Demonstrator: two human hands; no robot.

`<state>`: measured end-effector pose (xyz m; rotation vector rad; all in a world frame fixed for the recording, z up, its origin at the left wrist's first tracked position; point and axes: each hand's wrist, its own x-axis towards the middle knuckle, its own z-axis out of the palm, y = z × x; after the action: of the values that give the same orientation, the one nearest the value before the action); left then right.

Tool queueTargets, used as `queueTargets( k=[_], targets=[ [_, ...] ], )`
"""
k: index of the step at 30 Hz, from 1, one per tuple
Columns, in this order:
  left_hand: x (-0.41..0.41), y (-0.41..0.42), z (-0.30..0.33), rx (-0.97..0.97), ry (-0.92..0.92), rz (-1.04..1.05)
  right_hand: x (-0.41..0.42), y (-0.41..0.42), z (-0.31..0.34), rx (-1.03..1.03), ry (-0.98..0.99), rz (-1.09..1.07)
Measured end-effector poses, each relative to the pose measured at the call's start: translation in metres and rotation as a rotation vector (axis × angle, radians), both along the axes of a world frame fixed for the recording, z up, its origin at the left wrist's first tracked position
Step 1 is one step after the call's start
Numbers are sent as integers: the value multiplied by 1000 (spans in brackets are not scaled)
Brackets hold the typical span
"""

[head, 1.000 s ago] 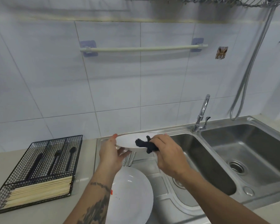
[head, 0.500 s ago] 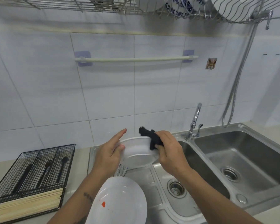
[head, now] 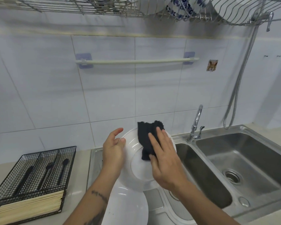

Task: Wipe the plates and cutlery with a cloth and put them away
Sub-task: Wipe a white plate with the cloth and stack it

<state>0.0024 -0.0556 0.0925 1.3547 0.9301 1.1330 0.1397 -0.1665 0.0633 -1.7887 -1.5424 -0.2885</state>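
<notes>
At the left end of the pale countertop (head: 81, 161) sat a black wire-mesh cutlery tray (head: 31, 181), its long compartments holding three dark-handled utensils (head: 46, 174) and its front compartment a tight row of pale wooden chopsticks (head: 28, 208). Those pieces looked put away already, though whether they had been wiped could not be judged from this view.

Over the steel draining board (head: 96, 159), the left hand (head: 113, 151) steadied a round white plate (head: 136, 172) by its left rim, thumb on the edge and fingers loosely spread, so it supported the plate without clenching it. The plate was tilted up toward the camera, above the sink's left edge. The right hand (head: 165, 159) lay flat, fingers straight, pressing a dark crumpled cloth (head: 148, 140) against the plate's upper face. Wiping of this plate seemed to be in progress.

A second white plate (head: 128, 208) lay below on the draining board near its front edge, with faint dark specks on it; it probably still needed wiping. To the right were the double steel sink (head: 242, 159) and a chrome tap (head: 195, 124). Overhead, a wire dish rack (head: 104, 7) held white and blue-patterned dishes (head: 182, 7), the likely destination.

No brand or legible writing appeared; a small picture sticker (head: 212, 65) on the tiled wall (head: 39, 86) was too blurred to read.
</notes>
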Motion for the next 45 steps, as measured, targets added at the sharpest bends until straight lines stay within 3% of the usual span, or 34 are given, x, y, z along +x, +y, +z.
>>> queueTargets(
  k=[11,16,21,23,33,38,45],
  targets=[
    [-2,-8,16,-11,14,12,-6,17,25,-25,-11,-80],
    [-14,-6,14,-113,-86,74,5,7,2,66,168,-109],
    [-2,-15,13,-89,-58,-7,-4,18,18,44,-77,-11],
    [-1,-14,17,-83,-75,-3,1,22,24,36,-87,4],
    [-4,-5,10,-340,-293,82,10,-8,-26,71,334,-100],
    [8,-7,13,-400,-386,16,-25,-15,-44,22,121,-74],
    [12,-20,5,-305,-257,-72,-29,2,-27,-98,-108,-35]
  ],
)
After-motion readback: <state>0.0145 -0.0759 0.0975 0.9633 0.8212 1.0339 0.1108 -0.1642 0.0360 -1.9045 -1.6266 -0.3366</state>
